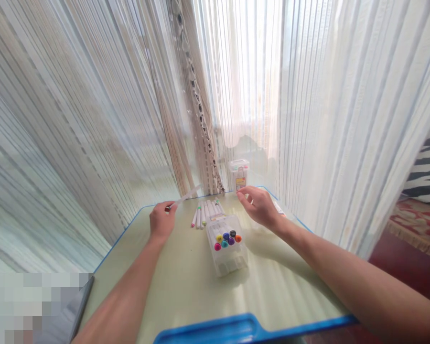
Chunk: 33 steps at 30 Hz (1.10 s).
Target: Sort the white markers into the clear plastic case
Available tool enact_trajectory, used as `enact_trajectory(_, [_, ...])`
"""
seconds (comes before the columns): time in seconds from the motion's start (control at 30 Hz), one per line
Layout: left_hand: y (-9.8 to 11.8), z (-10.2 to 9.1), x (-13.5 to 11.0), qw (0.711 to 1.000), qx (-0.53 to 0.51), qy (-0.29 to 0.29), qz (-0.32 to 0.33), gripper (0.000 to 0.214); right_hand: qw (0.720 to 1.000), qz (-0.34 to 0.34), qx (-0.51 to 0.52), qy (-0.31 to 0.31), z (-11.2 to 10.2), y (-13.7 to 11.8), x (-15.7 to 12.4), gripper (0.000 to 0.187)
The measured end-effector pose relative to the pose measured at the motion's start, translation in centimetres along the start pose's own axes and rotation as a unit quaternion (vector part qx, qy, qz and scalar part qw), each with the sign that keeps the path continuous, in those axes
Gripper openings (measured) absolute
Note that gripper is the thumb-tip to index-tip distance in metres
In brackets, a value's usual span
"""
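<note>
My left hand (162, 220) is closed around one end of a slim white marker (186, 195), which points up and to the right and is slightly blurred. To the right of it, several white markers (208, 212) with coloured ends lie side by side on the table. In front of them a clear plastic case (229, 263) lies on its side, holding several markers with yellow, blue, black, orange, purple, teal and pink caps (228, 240). My right hand (258, 204) hovers at the back right, fingers curved and thumb apart, with nothing visible between them.
A second clear case (239, 174) with a handle and a yellow label stands upright at the back edge. A small white item (279, 209) lies partly behind my right hand. The pale green table (179, 286) has a blue rim (208, 329). Striped curtains (93, 105) hang behind it.
</note>
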<state>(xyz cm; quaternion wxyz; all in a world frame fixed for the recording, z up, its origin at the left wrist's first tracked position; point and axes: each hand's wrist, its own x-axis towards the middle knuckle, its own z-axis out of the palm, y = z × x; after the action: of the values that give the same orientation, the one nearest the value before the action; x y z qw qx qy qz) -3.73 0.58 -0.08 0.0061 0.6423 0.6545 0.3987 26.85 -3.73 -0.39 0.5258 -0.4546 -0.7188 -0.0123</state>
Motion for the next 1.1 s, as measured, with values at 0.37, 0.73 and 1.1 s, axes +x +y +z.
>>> enact_trajectory(0.37, [5.6,-0.5,-4.4,0.946,-0.180,0.057,0.264,0.020,0.934,0.147,0.325,-0.028,0.2,-1.0,0.0,0.059])
enact_trajectory(0.73, [6.0,0.2,-4.8,0.935,-0.279,-0.013,0.218,0.020,0.912,0.185,0.365,0.000,0.3,-2.3,0.2,0.042])
enact_trajectory(1.1, [6.3,0.3,-4.9,0.931,-0.292,-0.072,0.208,0.025,0.897,0.160,0.413,0.001,-0.6,-3.7,0.4,0.033])
